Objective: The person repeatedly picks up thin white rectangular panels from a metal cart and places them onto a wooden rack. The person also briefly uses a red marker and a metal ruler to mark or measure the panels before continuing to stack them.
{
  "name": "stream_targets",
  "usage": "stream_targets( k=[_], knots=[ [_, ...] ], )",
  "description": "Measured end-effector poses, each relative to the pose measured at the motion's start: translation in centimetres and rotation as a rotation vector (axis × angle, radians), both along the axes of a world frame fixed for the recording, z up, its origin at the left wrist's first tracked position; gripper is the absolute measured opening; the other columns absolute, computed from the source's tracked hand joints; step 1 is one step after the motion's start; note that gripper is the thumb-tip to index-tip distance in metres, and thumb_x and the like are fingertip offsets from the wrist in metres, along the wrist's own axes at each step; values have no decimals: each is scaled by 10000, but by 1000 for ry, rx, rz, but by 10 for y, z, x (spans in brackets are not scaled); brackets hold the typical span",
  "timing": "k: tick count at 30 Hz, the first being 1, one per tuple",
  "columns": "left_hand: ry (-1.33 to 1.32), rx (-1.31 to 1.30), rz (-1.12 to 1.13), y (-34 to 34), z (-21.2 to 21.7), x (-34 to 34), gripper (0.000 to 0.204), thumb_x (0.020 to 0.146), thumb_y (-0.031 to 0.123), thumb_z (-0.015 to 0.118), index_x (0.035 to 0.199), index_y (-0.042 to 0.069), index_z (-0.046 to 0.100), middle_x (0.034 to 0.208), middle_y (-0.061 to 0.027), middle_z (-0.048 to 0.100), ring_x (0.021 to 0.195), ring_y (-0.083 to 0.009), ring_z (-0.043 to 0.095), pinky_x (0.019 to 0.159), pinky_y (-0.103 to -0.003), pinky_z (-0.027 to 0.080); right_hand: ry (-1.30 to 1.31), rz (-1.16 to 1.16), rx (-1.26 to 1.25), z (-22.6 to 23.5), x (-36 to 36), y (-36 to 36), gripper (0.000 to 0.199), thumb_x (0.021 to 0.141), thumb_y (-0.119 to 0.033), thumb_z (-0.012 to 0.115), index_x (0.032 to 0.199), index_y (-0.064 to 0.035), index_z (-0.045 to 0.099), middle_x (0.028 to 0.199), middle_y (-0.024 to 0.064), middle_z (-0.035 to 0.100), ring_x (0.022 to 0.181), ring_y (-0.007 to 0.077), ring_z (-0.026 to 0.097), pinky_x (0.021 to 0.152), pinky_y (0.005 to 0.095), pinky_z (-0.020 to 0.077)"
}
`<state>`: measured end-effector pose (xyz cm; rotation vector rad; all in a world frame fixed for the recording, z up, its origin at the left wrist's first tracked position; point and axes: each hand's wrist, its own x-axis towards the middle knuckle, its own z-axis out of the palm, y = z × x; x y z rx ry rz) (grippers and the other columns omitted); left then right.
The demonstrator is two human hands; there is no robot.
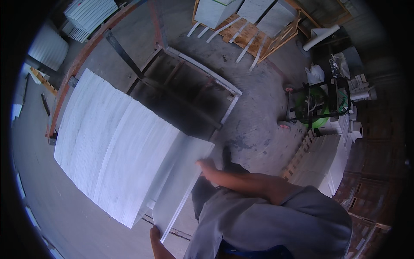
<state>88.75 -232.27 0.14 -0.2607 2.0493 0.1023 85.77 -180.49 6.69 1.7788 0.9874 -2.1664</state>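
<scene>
One pale slab point(183, 185) is slanting at the right-hand end of a stack of white slabs point(116, 146). The right hand point(208, 168) is clamping its long edge near the far corner, the right forearm point(243, 183) stretching in from the right. The left hand point(155, 234) is gripping the near corner, the left forearm point(163, 251) rising from below.

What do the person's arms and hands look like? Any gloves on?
No gloves: the right hand and left hand are bare. A loose grey sleeve ends around the right elbow, leaving that forearm uncovered. The left forearm shows only partly, bare; its sleeve isn't visible.
</scene>
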Motion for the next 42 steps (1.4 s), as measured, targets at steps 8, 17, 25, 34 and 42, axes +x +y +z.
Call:
stream_targets(
  k=[8,17,25,34,42],
  knots=[
    [-52,11,-8,41,11,41,484,891,305,325,1060,-70,579,1044,-295,589,1005,-398,576,846,-440,431,-71,20,40,35,69,71,264,768,-220,639,924,-11,601,938,133,601,836,271,607,625,370,540],
    [-75,-37,78,191,19,79,467,889,299,352,1065,-73,572,1039,-271,596,983,-363,579,846,-426,432,110,-73,105,6,184,218,264,741,-210,632,879,13,610,829,151,609,721,274,631,549,379,536],
    [-29,-13,15,391,24,88,453,887,293,377,1071,-76,566,1034,-250,601,963,-333,582,846,-414,434,249,48,344,-28,268,399,231,719,-188,662,886,-31,628,824,117,625,724,235,629,607,365,528],
    [-42,80,19,579,-3,44,440,884,286,404,1076,-79,559,1029,-226,607,940,-299,585,845,-400,436,109,560,1044,5,303,570,383,627,-20,740,983,-90,617,888,74,608,805,179,614,652,289,536],
    [-146,176,174,699,-84,-38,431,882,280,428,1082,-82,552,1024,-205,613,920,-268,587,845,-387,437,-37,671,1025,15,276,679,215,753,-133,653,939,-39,600,814,110,581,729,230,611,567,375,545]
  ],
)
